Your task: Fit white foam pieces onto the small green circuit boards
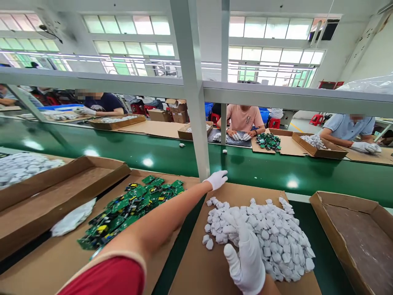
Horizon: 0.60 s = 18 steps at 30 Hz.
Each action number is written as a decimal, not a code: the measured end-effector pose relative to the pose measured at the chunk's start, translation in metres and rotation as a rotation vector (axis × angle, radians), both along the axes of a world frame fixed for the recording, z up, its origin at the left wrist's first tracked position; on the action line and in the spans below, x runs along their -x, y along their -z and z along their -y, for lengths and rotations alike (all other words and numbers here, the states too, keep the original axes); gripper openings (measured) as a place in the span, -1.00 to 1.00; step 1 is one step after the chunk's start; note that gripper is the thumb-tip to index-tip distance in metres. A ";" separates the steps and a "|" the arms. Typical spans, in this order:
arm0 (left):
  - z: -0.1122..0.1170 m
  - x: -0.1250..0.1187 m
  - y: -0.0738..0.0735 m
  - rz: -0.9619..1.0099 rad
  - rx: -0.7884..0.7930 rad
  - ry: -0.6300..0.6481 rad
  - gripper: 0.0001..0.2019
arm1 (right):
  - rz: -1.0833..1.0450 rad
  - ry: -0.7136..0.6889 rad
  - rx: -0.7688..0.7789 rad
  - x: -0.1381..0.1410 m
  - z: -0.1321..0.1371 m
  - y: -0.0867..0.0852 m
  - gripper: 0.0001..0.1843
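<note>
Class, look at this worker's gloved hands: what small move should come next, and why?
Perhaps the left hand should stretch farther over the green belt toward the small white piece: that arm already reaches forward, and the piece lies beyond it, while the right hand is at the white pile.

Your left hand (216, 180) and right hand (245, 258) each wear a plain white, close-fitting fabric glove, ending around the wrist. Your left arm has a red fabric sleeve (112, 276) with a cream edge band (136, 256); forearm's bare from band to glove.
</note>
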<state>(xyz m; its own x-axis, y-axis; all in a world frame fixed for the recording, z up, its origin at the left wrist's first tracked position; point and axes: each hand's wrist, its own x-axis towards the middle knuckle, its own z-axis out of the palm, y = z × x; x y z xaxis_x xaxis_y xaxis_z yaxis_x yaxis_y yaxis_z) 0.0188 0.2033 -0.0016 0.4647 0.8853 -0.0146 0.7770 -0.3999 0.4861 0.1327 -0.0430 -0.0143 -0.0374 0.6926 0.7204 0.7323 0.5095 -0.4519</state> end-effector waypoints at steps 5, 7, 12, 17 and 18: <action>0.038 0.079 -0.013 -0.157 -0.004 0.106 -0.71 | 0.013 -0.061 0.001 0.004 0.000 -0.004 -0.34; 0.042 0.113 -0.018 -0.220 -0.016 0.038 -0.68 | 0.018 -0.106 0.006 0.006 -0.001 -0.006 -0.37; 0.045 0.153 -0.019 -0.340 -0.007 -0.063 -0.63 | 0.012 -0.170 0.030 0.006 -0.006 -0.004 -0.42; 0.041 0.144 -0.011 -0.395 -0.013 -0.064 -0.60 | -0.008 -0.153 0.056 0.002 -0.011 0.005 -0.44; 0.039 0.142 -0.011 -0.399 -0.008 -0.069 -0.61 | -0.017 -0.147 0.062 0.001 -0.012 0.006 -0.44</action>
<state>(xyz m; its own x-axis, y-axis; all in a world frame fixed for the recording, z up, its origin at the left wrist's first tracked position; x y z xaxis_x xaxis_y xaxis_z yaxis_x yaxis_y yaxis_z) -0.1235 0.1645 0.0090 0.3638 0.9150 -0.1745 0.9291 -0.3431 0.1380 0.1314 -0.0314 -0.0200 -0.1299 0.7239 0.6776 0.6435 0.5814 -0.4979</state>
